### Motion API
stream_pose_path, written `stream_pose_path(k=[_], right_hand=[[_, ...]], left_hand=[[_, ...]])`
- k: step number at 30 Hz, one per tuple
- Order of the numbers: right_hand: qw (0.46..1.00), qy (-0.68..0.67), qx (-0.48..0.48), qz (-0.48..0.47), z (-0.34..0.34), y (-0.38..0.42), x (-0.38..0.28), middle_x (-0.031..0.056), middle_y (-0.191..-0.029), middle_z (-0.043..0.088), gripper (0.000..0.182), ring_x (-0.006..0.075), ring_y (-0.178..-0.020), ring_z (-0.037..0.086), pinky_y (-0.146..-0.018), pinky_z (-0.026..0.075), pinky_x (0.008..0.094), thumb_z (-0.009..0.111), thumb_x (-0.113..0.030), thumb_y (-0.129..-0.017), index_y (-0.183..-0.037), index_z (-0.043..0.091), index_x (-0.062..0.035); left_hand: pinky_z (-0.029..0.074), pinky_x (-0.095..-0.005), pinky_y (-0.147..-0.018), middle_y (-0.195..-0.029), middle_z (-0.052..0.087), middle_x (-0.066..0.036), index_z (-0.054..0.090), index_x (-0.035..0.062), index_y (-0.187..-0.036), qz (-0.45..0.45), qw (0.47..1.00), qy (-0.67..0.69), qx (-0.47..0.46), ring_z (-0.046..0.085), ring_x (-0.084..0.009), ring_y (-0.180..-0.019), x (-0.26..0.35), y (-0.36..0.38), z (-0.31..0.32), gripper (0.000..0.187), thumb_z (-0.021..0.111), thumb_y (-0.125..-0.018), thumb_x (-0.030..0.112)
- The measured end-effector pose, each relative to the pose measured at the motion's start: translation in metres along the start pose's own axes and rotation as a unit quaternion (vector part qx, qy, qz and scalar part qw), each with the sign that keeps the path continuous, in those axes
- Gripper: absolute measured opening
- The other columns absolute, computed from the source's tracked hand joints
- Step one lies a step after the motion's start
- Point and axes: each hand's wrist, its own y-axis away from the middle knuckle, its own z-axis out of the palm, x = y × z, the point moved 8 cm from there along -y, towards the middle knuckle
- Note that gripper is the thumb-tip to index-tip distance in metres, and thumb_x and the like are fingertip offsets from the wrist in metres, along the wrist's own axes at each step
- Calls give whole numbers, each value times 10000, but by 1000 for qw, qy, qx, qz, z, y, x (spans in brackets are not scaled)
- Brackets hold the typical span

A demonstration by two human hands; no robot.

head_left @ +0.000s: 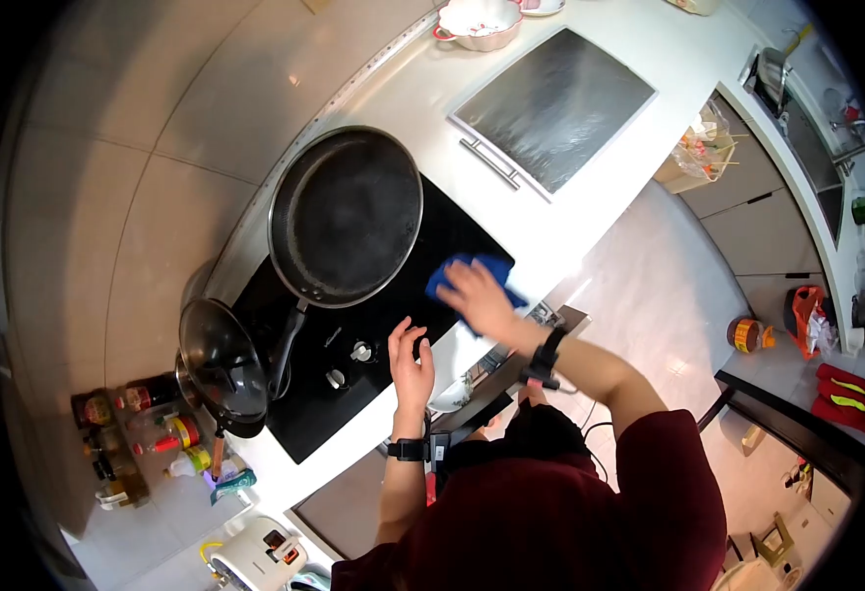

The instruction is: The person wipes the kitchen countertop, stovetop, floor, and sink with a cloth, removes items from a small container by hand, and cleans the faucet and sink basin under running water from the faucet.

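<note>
My right hand (481, 300) presses down on a blue cloth (496, 264) at the right end of the black glass cooktop (353, 424), fingers spread over the fabric. Over the cooktop's front edge hovers my left hand (412, 369), open, with slightly curled fingers and nothing in it. Two control knobs (361, 351) are just left of it. A large black frying pan (347, 217) stands at the back of the cooktop, its handle (288, 350) pointing toward the front left. Beside that handle is a pan with a glass lid (222, 360).
A shiny metal-topped panel with a handle (555, 108) is set in the white counter (541, 231). Behind it sits a red-handled bowl (480, 25). An open drawer with dishes (452, 394) juts out below the cooktop. Bottles (166, 431) crowd the left end.
</note>
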Motion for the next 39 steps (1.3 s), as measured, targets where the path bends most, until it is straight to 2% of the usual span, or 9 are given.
stream_pose_path(k=[6,10,12,14,18,24,28,32,39], right_hand=[[997,-64,-11,-45,-10,31,-10,143,-1227,505,310,280,-1204,436,-1015,321,438,498,-144,-762,-1050,611,-120],[983,-52,62,164,-68,27,98,180,-1126,534,340,350,-1054,506,-923,392,423,508,-16,-688,-1003,622,-72],[973,33,123,193,-84,39,146,181,-1174,522,389,351,-1093,488,-966,367,455,509,-3,-686,-1045,620,-102],[974,47,82,207,-100,42,168,154,-1246,484,411,319,-1177,440,-1020,323,453,528,3,-688,-1072,607,-121],[961,41,131,241,-89,50,157,170,-1253,467,444,347,-1176,426,-1018,318,455,525,16,-673,-1091,594,-118],[958,76,121,249,-49,75,57,220,-1224,458,397,376,-1156,442,-995,339,470,491,-24,-718,-1103,575,-70],[983,-28,80,162,-36,82,-17,222,-1203,469,296,380,-1090,474,-950,375,464,527,-118,-775,-1056,578,-42],[999,-4,13,30,-11,95,-71,173,-1194,474,321,332,-1124,466,-971,372,439,520,-121,-779,-1099,541,-111],[997,-25,-45,-57,-20,83,-32,133,-1188,464,412,298,-1131,459,-981,381,397,534,-102,-773,-1176,465,-156]], left_hand=[[447,-345,-846,-1222,482,-154,576,42,-1000,23,1000,-5,-17,522,-304,-1041,0,-12,2,161,541,-843,33],[438,-339,-837,-1222,486,-144,579,44,-1000,18,1000,-1,-8,532,-282,-1017,3,-14,-8,153,543,-852,57],[450,-368,-856,-1220,473,-157,582,35,-985,11,1000,-7,-10,551,-301,-1003,4,-12,-11,144,542,-848,53],[444,-356,-848,-1220,479,-152,584,39,-985,23,1000,-12,-5,541,-293,-1010,2,-9,-13,141,541,-851,53],[449,-373,-860,-1231,464,-158,583,35,-984,36,999,-6,-10,539,-298,-1025,1,-5,-11,142,544,-848,53],[431,-337,-854,-1232,479,-138,589,29,-984,32,999,42,-13,527,-273,-1029,11,-6,-12,138,535,-860,55],[433,-332,-846,-1237,478,-130,588,30,-989,53,997,54,-33,523,-264,-1032,4,2,-6,144,530,-859,54],[440,-320,-821,-1240,480,-124,585,19,-987,54,993,95,-54,522,-249,-1030,5,4,12,145,523,-861,53],[449,-332,-834,-1221,483,-146,581,14,-990,95,977,153,-114,517,-288,-1060,46,-1,49,148,502,-868,45]])
